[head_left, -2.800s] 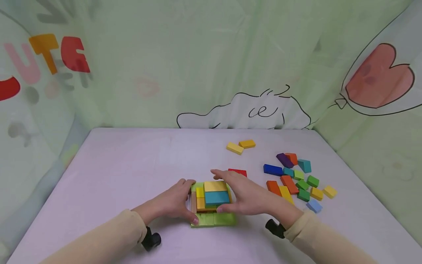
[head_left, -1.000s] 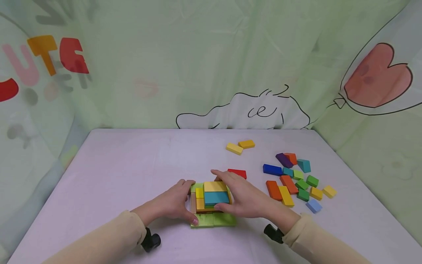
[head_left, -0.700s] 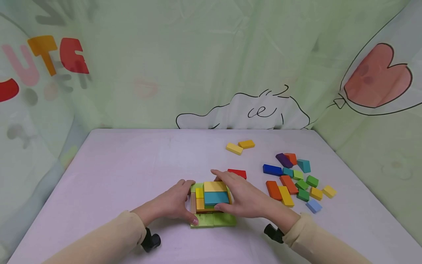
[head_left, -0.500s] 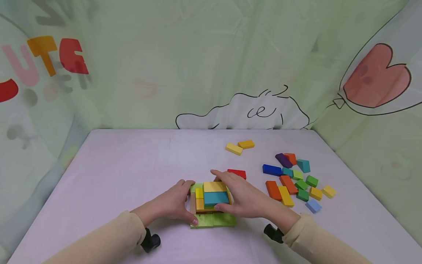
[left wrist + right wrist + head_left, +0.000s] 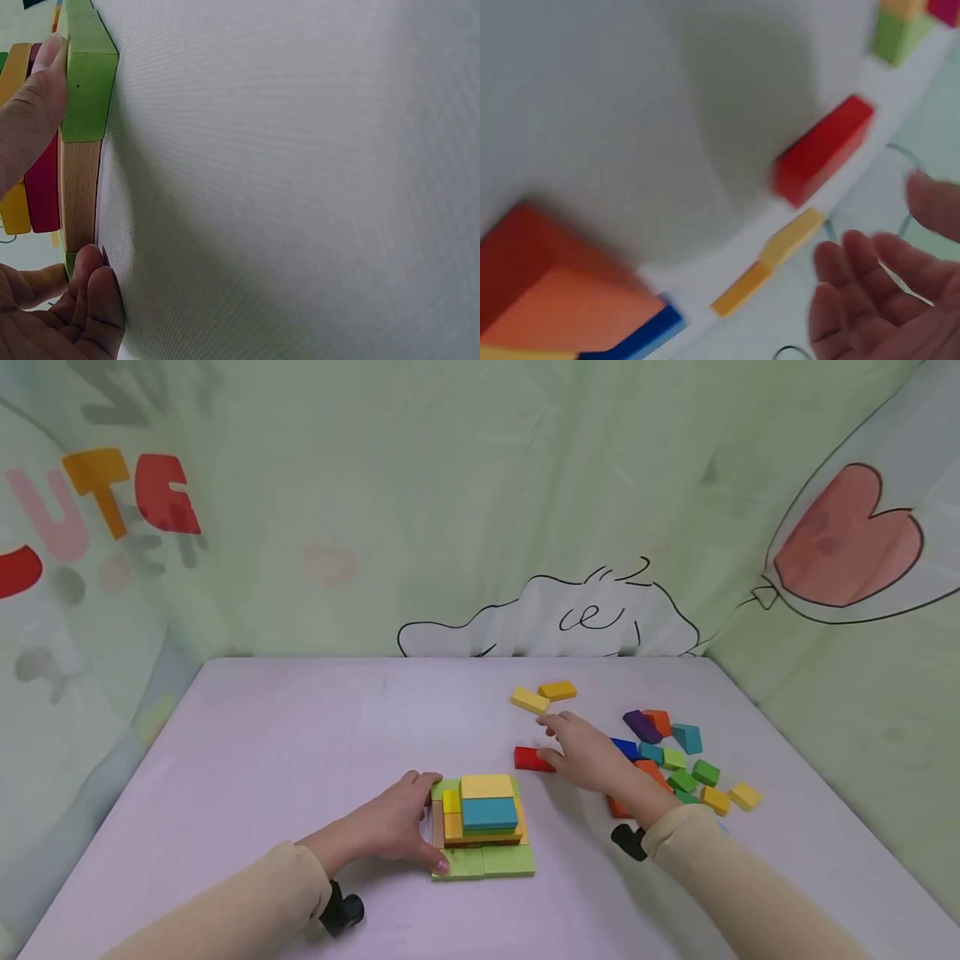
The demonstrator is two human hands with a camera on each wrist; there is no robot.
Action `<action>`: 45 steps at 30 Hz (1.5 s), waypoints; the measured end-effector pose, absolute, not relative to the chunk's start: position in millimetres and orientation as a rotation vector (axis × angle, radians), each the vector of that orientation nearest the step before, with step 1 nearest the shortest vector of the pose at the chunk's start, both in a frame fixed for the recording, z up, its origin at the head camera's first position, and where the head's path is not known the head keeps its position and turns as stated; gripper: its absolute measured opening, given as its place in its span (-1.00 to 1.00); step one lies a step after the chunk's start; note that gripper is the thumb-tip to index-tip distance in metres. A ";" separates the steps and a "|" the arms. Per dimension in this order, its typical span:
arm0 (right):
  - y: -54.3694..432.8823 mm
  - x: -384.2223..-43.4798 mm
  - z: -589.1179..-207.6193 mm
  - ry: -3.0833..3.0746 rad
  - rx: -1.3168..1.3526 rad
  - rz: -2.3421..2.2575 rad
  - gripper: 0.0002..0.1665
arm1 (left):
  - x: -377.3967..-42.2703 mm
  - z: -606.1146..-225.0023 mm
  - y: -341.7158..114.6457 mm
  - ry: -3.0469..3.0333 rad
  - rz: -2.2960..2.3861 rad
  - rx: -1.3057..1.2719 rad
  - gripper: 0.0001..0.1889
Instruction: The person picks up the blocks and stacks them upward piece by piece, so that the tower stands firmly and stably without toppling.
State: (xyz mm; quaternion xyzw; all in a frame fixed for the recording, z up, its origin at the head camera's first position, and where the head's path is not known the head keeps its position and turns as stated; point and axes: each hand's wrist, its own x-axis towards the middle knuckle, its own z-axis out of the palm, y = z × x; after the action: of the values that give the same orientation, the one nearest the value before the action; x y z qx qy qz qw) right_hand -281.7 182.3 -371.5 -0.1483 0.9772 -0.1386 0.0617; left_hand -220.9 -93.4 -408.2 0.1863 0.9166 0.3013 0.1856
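Note:
A stepped stack of building blocks (image 5: 489, 815) stands at the middle front of the table, with light green blocks (image 5: 510, 861) at its base and teal and pale yellow ones on top. Spanning its left side, my left hand (image 5: 392, 821) holds the base, thumb at the front and fingers at the back. The left wrist view shows the thumb against a green block (image 5: 91, 90), beside a plain wooden block (image 5: 79, 195). My right hand (image 5: 588, 758) hovers near a red block (image 5: 528, 760), fingers loosely bent and holding nothing; in the right wrist view a gap separates them.
Two yellow blocks (image 5: 530, 701) lie farther back, beyond the right hand. Several loose blocks, including a purple one (image 5: 642, 727) and a teal triangle (image 5: 687, 738), are scattered at the right, partly behind the right forearm. A printed curtain (image 5: 337, 510) surrounds the table.
My right hand has left the right side of the stack and moved right and back to the red block. The left hand has stayed in place; the stack looks the same.

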 end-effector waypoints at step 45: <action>151.9 -239.8 -334.1 2.794 -0.865 -0.446 -0.68 | -220.6 -407.6 -94.1 2.572 0.869 0.511 0.18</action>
State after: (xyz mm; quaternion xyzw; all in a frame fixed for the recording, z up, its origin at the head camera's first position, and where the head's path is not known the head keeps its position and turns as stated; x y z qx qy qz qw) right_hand -239.8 151.9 -334.1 -0.2911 0.9404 -0.1500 0.0915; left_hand -220.6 -94.1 -407.6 0.1818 0.9144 0.3089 0.1883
